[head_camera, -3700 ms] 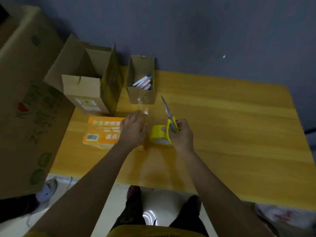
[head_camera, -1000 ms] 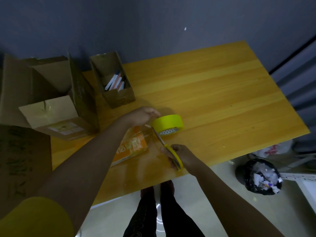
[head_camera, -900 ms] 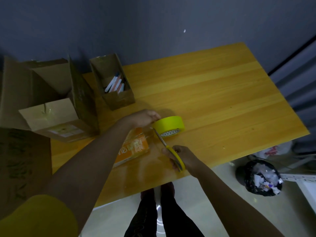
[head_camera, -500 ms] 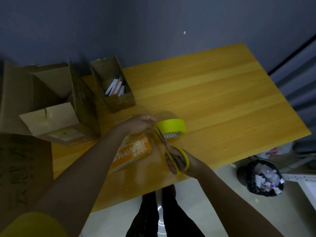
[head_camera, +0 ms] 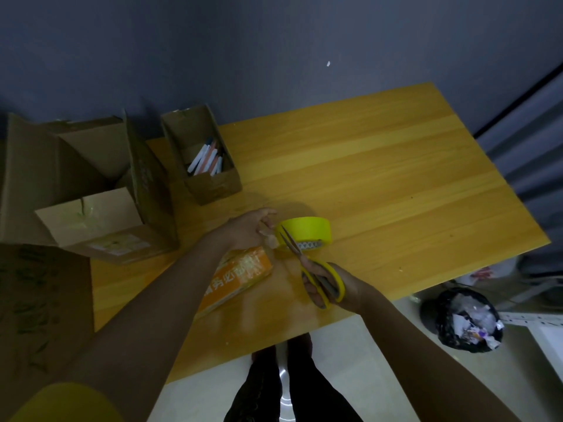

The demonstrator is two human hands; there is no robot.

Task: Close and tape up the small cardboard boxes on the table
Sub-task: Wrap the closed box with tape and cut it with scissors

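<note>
Worktop [head_camera: 380, 184]: yellow wood, dim light. Large open carton [head_camera: 100, 190] at 9 o'clock, flaps up. Narrow open carton [head_camera: 210, 184] holding pens at 11 o'clock, unsealed. Small orange box [head_camera: 240, 275], flat and closed, just left of centre, partly hidden under the left forearm.

Tape roll [head_camera: 306, 231] is seen at centre, lying on the worktop just beyond the orange box at 1 o'clock from it. Scissors [head_camera: 307, 263], yellow handles, blades parted, tips at the near side of the roll.

Left hand [head_camera: 248, 228]: fingers pinched at the roll's near side, apparently on the clear tape's free end; the tape itself cannot be made out. Right hand [head_camera: 333, 287]: clenched through the scissor loops.

Step in hand, as judged: the tape run is being cut off the roll. To be done well: tape is kept taut by the left hand, blades are set square across the strip close to the roll, and one clean snip is made. The cut end is then pressed down over the box edge. Slack tape is likely to fold onto itself.

Versus 0.5 s ago: blades are opened wider and tips are brought further onto the roll. Roll, orange box and both cartons are unmoved. Versus 3.7 s ago: scissors are lowered from blade-up to cutting attitude.
</note>
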